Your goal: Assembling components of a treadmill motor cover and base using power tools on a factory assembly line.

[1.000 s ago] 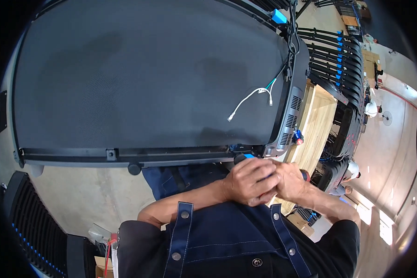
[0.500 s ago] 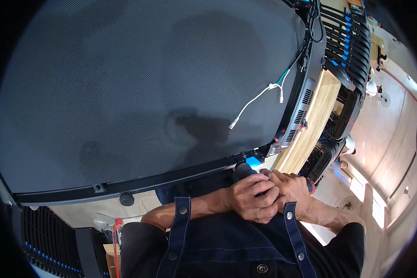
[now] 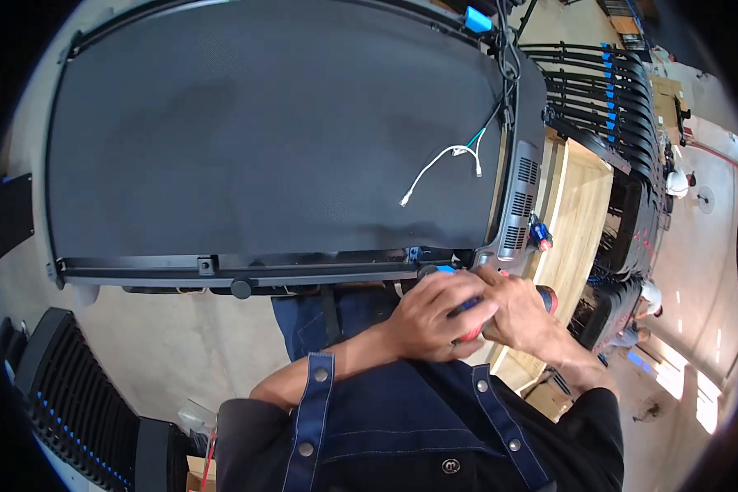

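Observation:
My left hand (image 3: 439,316) is closed round a blue-and-red tool (image 3: 470,333); its shape is mostly covered by my fingers. My right hand (image 3: 517,313) is closed and pressed up against the left one. What its fingers grip is hidden, and a dark round part with a red edge shows beside its wrist. Both hands are at the near right corner of a treadmill frame with a wide black belt (image 3: 262,139). Just beyond them is its grey vented cover (image 3: 521,201). A white forked cable (image 3: 439,160) lies on the belt.
A pale wooden crate (image 3: 586,193) stands right of the treadmill, with another blue-and-red tool (image 3: 539,234) at its edge. Stacked black frames (image 3: 590,90) rise behind it. More black parts (image 3: 82,402) are stacked at the lower left. A black knob (image 3: 241,288) sticks out from the near rail.
My view has shifted back, so more of the treadmill and floor shows. Both hands remain together at the corner; the left hand's fingers have shifted and red now shows beneath them.

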`<action>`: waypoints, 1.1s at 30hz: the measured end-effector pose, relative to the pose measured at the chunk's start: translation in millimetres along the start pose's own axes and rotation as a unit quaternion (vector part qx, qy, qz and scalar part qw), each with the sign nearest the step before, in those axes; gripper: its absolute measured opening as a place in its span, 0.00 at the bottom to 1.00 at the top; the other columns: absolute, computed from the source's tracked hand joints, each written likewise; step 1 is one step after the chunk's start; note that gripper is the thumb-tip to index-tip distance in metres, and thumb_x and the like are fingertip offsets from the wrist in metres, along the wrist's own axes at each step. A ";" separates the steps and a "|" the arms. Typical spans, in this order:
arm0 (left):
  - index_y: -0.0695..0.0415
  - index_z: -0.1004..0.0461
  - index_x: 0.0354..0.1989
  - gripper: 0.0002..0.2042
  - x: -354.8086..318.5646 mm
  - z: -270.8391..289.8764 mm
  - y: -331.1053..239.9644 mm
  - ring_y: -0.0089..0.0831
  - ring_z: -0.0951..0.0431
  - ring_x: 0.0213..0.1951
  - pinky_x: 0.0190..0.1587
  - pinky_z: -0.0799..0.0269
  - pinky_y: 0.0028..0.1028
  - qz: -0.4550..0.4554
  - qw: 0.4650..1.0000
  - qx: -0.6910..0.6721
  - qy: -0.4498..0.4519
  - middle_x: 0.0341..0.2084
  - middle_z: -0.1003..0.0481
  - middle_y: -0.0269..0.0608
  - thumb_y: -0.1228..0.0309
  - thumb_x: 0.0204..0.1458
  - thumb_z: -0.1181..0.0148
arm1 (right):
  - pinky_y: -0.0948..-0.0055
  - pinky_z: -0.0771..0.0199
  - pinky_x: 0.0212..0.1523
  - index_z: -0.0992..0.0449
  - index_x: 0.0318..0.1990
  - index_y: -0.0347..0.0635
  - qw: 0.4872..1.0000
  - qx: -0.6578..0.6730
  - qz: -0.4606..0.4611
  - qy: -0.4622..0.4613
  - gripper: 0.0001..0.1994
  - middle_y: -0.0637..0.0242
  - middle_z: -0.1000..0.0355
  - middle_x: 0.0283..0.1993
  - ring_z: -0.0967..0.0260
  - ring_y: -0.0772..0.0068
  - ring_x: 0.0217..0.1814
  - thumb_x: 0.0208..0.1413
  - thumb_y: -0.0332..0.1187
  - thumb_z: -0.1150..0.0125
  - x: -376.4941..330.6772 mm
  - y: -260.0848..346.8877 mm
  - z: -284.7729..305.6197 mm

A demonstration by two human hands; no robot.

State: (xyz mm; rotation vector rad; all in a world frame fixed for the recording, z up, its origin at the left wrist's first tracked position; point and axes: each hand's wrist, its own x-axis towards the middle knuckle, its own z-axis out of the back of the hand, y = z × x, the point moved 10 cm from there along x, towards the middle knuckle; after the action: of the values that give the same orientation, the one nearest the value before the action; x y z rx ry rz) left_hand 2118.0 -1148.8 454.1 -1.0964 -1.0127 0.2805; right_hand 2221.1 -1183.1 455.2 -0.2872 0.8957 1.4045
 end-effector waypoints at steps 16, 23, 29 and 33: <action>0.56 0.21 0.47 0.14 -5.0 6.6 49.9 0.40 0.25 0.40 0.42 0.30 0.38 0.063 0.943 0.260 0.197 0.37 0.25 0.38 0.72 0.52 0.30 | 0.47 0.21 0.44 0.29 0.63 0.43 0.986 0.132 -0.099 0.008 0.35 0.44 0.20 0.35 0.21 0.38 0.41 0.48 0.48 0.27 -27.2 -33.1 -224.8; 0.56 0.21 0.33 0.04 -4.6 -29.8 61.3 0.36 0.25 0.34 0.38 0.29 0.35 -0.071 0.903 0.328 0.267 0.28 0.30 0.36 0.74 0.50 0.32 | 0.44 0.22 0.46 0.26 0.60 0.41 0.965 0.232 -0.092 -0.081 0.32 0.42 0.20 0.37 0.20 0.38 0.42 0.53 0.51 0.32 -26.3 -21.9 -243.5; 0.55 0.24 0.31 0.04 -7.1 -41.8 57.0 0.34 0.27 0.33 0.35 0.34 0.34 -0.131 0.876 0.350 0.304 0.29 0.30 0.35 0.73 0.52 0.34 | 0.45 0.22 0.49 0.28 0.63 0.42 0.946 0.279 -0.138 -0.085 0.36 0.42 0.19 0.40 0.21 0.37 0.47 0.53 0.56 0.30 -19.6 -21.5 -265.5; 0.55 0.25 0.30 0.04 -0.9 -34.9 51.8 0.35 0.27 0.34 0.37 0.33 0.36 -0.119 0.891 0.334 0.282 0.29 0.31 0.36 0.74 0.51 0.35 | 0.47 0.23 0.51 0.28 0.64 0.43 0.943 0.269 -0.168 -0.096 0.37 0.43 0.19 0.43 0.21 0.38 0.48 0.51 0.55 0.29 -16.7 -21.5 -271.6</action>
State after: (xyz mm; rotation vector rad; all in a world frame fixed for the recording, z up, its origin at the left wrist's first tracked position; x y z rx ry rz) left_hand 2159.2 -1146.0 407.3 -0.3696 -0.4490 0.0808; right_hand 2142.5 -1379.0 282.2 0.1113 0.9780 0.8156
